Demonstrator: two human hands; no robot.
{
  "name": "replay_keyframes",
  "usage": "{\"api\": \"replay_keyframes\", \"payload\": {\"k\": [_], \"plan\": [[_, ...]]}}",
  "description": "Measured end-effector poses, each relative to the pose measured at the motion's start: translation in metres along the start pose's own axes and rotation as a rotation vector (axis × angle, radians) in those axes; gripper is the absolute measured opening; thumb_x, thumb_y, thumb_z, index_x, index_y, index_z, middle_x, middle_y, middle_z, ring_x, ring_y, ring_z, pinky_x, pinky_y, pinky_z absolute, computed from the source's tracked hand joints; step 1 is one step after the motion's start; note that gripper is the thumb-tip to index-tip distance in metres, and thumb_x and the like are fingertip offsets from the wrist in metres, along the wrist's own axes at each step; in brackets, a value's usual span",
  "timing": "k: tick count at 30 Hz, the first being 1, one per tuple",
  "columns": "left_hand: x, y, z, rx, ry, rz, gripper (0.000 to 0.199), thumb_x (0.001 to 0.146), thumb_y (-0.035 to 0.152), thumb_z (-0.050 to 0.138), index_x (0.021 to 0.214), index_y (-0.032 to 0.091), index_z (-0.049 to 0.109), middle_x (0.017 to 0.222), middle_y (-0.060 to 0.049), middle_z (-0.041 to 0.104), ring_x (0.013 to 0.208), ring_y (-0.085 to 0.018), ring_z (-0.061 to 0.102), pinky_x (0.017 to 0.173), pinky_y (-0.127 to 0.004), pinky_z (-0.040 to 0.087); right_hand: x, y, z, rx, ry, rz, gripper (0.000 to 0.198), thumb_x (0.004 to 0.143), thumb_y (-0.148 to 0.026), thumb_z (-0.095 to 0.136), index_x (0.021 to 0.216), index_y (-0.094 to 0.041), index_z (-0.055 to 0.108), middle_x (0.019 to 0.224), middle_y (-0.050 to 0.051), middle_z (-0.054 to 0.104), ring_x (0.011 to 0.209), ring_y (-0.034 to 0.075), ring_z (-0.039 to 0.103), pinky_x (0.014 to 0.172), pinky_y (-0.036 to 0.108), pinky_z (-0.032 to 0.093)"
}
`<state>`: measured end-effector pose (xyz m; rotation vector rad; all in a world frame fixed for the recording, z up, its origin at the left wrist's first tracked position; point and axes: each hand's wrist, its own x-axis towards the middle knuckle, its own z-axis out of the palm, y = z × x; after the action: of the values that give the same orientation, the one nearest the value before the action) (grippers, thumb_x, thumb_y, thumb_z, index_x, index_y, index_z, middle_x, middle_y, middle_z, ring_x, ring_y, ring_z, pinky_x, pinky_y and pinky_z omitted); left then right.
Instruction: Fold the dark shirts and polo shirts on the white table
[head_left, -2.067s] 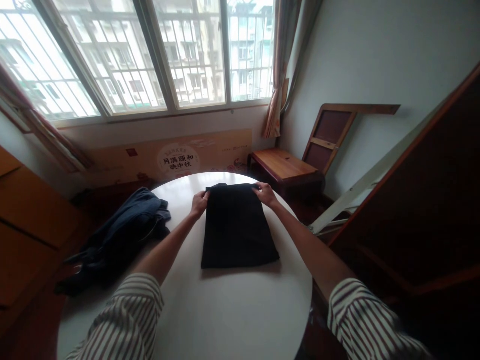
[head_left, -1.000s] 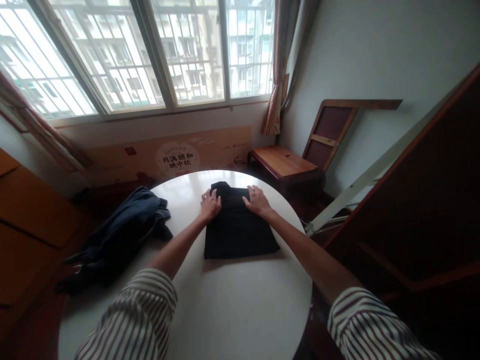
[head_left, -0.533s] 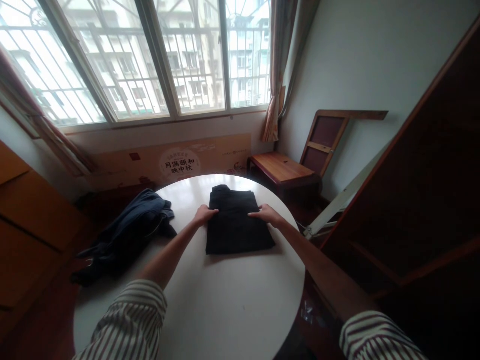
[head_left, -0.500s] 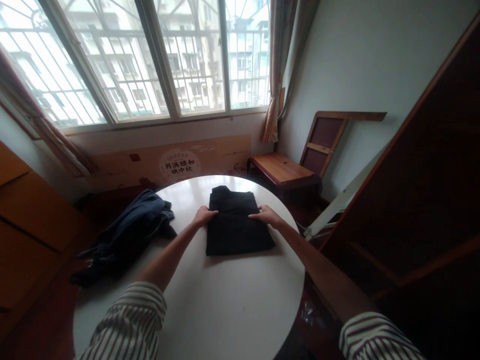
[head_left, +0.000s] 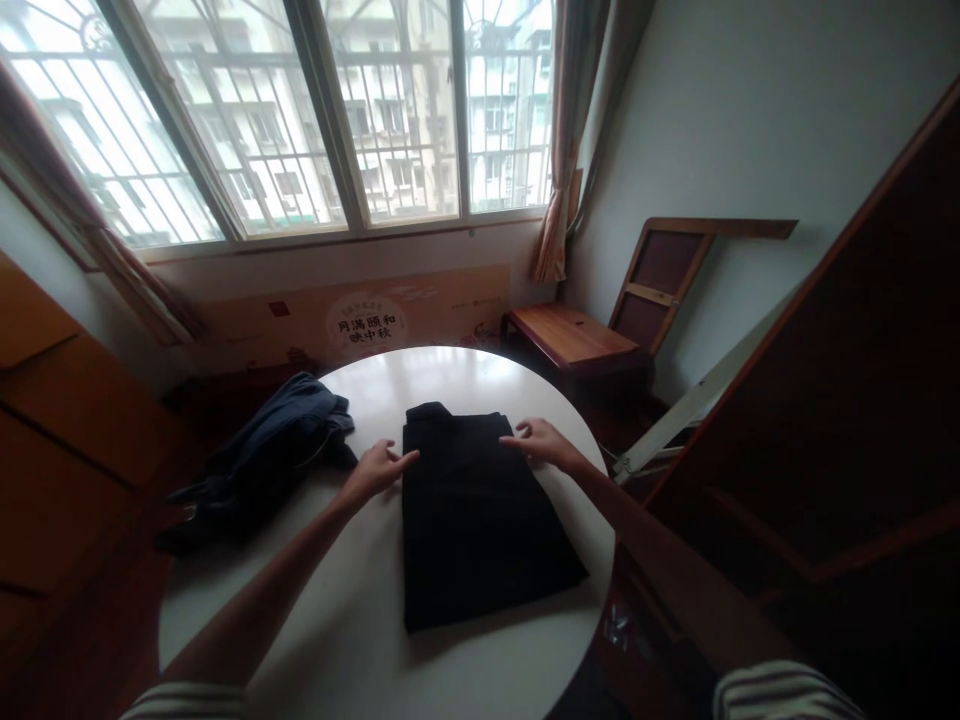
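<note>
A folded black garment point(head_left: 480, 520) lies flat on the round white table point(head_left: 330, 610), its wider end toward me and a small flap sticking up past its far left corner. My left hand point(head_left: 381, 468) is at the garment's left edge, thumb stretched over the cloth and fingers apart. At the far right corner, my right hand point(head_left: 541, 442) has its fingers spread, the tips touching or just above the cloth. Neither hand is closed round the fabric. What kind of garment it is does not show.
Dark blue clothes point(head_left: 277, 455) are heaped on the table's left side, hanging over its edge. Behind the table are a low wooden bench point(head_left: 574, 335) and barred windows point(head_left: 405, 120). Orange cabinets point(head_left: 67, 430) stand on the left, a dark wooden panel point(head_left: 847, 420) on the right.
The black garment has come nearer to me and covers more of the table. My hands have loosened from its sides; the left has shifted left and nearer, the right slightly nearer.
</note>
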<state>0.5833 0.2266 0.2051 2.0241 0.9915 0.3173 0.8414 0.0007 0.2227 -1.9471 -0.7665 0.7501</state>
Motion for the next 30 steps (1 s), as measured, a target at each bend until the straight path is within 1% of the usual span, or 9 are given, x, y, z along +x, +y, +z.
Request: {"api": "replay_keyframes", "payload": {"k": [3, 6, 10, 15, 19, 22, 25, 28, 30], "plan": [[0.02, 0.011, 0.002, -0.022, 0.096, 0.011, 0.066, 0.075, 0.052, 0.074, 0.12, 0.006, 0.06, 0.086, -0.011, 0.073, 0.059, -0.018, 0.066, 0.049, -0.025, 0.046, 0.03, -0.008, 0.005, 0.027, 0.035, 0.01, 0.057, 0.066, -0.036, 0.088, 0.108, -0.007, 0.062, 0.062, 0.0, 0.063, 0.047, 0.011, 0.057, 0.04, 0.019, 0.047], [0.027, 0.018, 0.008, 0.007, 0.147, 0.064, 0.049, 0.078, 0.045, 0.073, 0.112, 0.01, 0.066, 0.088, -0.01, 0.073, 0.069, -0.019, 0.068, 0.059, -0.025, 0.05, 0.045, -0.011, 0.005, 0.035, 0.03, 0.003, 0.041, 0.067, -0.025, 0.086, 0.097, -0.007, 0.065, 0.056, -0.001, 0.06, 0.043, 0.009, 0.052, 0.037, 0.018, 0.043], [0.023, 0.017, 0.013, 0.092, 0.291, 0.268, 0.03, 0.083, 0.033, 0.067, 0.109, 0.019, 0.068, 0.096, -0.008, 0.072, 0.071, -0.018, 0.068, 0.069, -0.027, 0.052, 0.044, -0.006, -0.001, 0.056, 0.027, -0.085, 0.025, 0.068, -0.018, 0.083, 0.086, -0.01, 0.067, 0.067, 0.002, 0.066, 0.047, 0.008, 0.055, 0.04, 0.017, 0.044], [0.024, 0.015, 0.01, -0.144, 0.313, 0.335, 0.031, 0.087, 0.041, 0.059, 0.106, 0.017, 0.064, 0.09, -0.008, 0.071, 0.071, -0.017, 0.067, 0.061, -0.026, 0.051, 0.038, -0.006, -0.001, 0.062, 0.078, -0.226, 0.015, 0.073, -0.019, 0.075, 0.085, -0.013, 0.068, 0.078, 0.004, 0.068, 0.064, 0.012, 0.063, 0.053, 0.02, 0.052], [0.039, 0.02, 0.007, -0.261, 0.34, 0.349, 0.034, 0.088, 0.044, 0.058, 0.107, 0.016, 0.062, 0.094, -0.008, 0.069, 0.073, -0.016, 0.067, 0.063, -0.024, 0.052, 0.049, -0.014, 0.004, 0.035, 0.192, -0.273, 0.018, 0.081, -0.021, 0.064, 0.097, -0.013, 0.067, 0.09, 0.006, 0.069, 0.074, 0.015, 0.065, 0.064, 0.025, 0.056], [0.056, 0.024, 0.008, -0.234, 0.371, 0.283, 0.03, 0.09, 0.037, 0.055, 0.11, 0.015, 0.06, 0.099, -0.009, 0.069, 0.08, -0.016, 0.067, 0.069, -0.024, 0.053, 0.064, -0.022, 0.006, -0.037, 0.274, -0.281, 0.02, 0.084, -0.021, 0.061, 0.101, -0.012, 0.066, 0.096, 0.009, 0.07, 0.083, 0.017, 0.067, 0.073, 0.028, 0.056], [0.07, 0.026, 0.011, -0.175, 0.395, 0.203, 0.028, 0.09, 0.031, 0.054, 0.108, 0.011, 0.061, 0.096, -0.012, 0.069, 0.081, -0.018, 0.067, 0.072, -0.028, 0.054, 0.071, -0.032, 0.01, -0.15, 0.318, -0.293, 0.026, 0.087, -0.017, 0.057, 0.11, -0.009, 0.064, 0.103, 0.016, 0.07, 0.092, 0.023, 0.067, 0.085, 0.036, 0.054], [0.071, 0.03, 0.019, -0.119, 0.441, 0.169, 0.031, 0.086, 0.025, 0.058, 0.113, 0.009, 0.06, 0.104, -0.016, 0.067, 0.092, -0.024, 0.066, 0.084, -0.038, 0.053, 0.063, -0.043, 0.026, -0.271, 0.291, -0.37, 0.035, 0.088, -0.017, 0.056, 0.122, -0.008, 0.061, 0.123, 0.021, 0.063, 0.111, 0.029, 0.062, 0.102, 0.044, 0.044], [0.062, 0.033, 0.029, -0.019, 0.446, 0.285, 0.033, 0.088, 0.022, 0.054, 0.119, 0.012, 0.06, 0.12, -0.017, 0.062, 0.112, -0.027, 0.059, 0.1, -0.042, 0.046, 0.049, -0.046, 0.043, -0.332, 0.187, -0.466, 0.036, 0.089, -0.022, 0.059, 0.124, -0.015, 0.063, 0.131, 0.015, 0.061, 0.121, 0.027, 0.056, 0.11, 0.039, 0.036]]}}
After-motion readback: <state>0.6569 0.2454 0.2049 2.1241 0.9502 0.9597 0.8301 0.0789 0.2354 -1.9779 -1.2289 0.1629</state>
